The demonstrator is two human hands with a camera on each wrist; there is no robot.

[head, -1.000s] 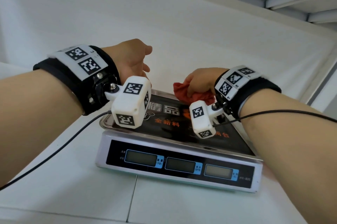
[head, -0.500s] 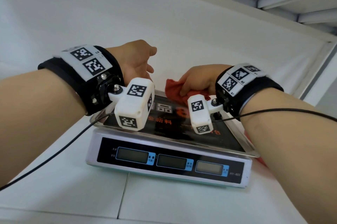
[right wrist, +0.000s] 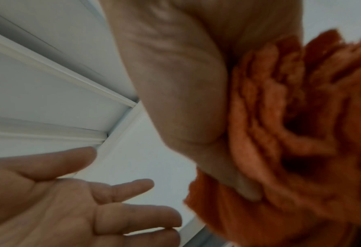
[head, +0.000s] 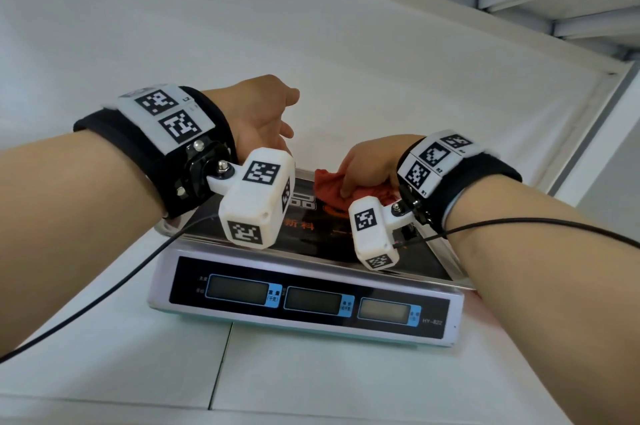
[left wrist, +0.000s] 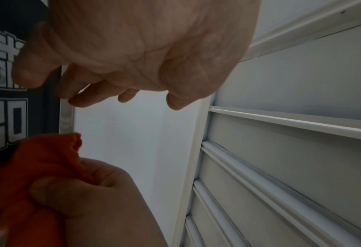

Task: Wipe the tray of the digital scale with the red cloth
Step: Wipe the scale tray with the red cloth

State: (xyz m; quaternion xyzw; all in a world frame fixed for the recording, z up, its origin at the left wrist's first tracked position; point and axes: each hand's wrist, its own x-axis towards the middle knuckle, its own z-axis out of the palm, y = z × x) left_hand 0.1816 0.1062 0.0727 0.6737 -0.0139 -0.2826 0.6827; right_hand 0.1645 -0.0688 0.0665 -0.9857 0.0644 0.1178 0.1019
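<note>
The right hand [head: 369, 166] gripped the bunched red cloth [head: 327, 187] against the tray [head: 311, 234]'s far edge to wipe, while the left hand [head: 261, 113] hovered loosely open, holding nothing.

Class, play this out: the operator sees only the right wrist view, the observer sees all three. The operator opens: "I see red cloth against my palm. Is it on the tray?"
Observer: Yes. In the head view the right hand presses the red cloth on the tray, at its far part.
Operator: Is the scale switched on?
Observer: Its three display windows look blank.
Operator: Does the left hand hold anything?
Observer: No. The left hand hangs loosely curled by the tray's far rim.
</note>
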